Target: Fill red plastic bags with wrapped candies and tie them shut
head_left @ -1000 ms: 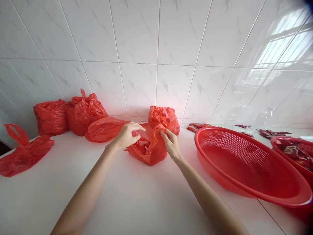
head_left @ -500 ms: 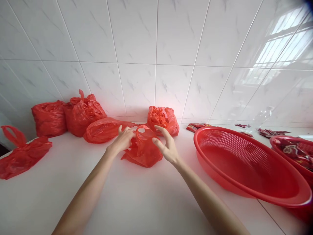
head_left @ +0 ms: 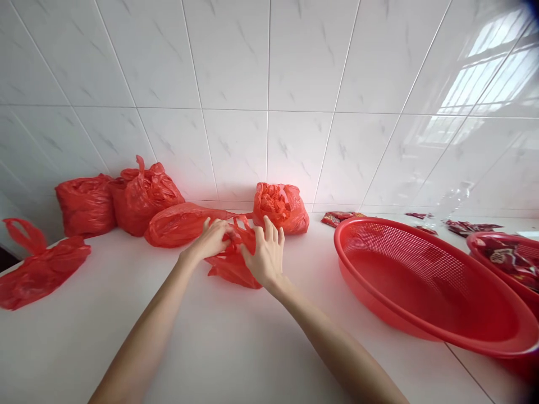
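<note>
A thin red plastic bag (head_left: 234, 268) lies crumpled on the white table, its loop handles pointing up. My left hand (head_left: 214, 238) is closed on the bag's upper left edge, with its fingertips partly hidden in the red film. Over the bag's right side is my right hand (head_left: 266, 251), fingers apart and thumb reaching toward the handles. Whether that thumb touches the film I cannot tell. Just left of my left hand, another red bag (head_left: 177, 223) lies flat and puffed. A red bag stuffed with crumpled red film (head_left: 281, 209) stands behind my right hand against the wall.
Two full red bags (head_left: 145, 196) stand by the tiled wall at left, and a tied red bag (head_left: 42, 269) lies nearer. At right are a large red plastic basket (head_left: 391, 320), a second basket (head_left: 484, 238) holding snack packets, loose packets (head_left: 337, 217) and a clear bottle (head_left: 457, 199).
My right hand has moved left over the bag, covering its right side. My left hand stays at the bag's left edge. The bag's handles have been drawn closer together.
</note>
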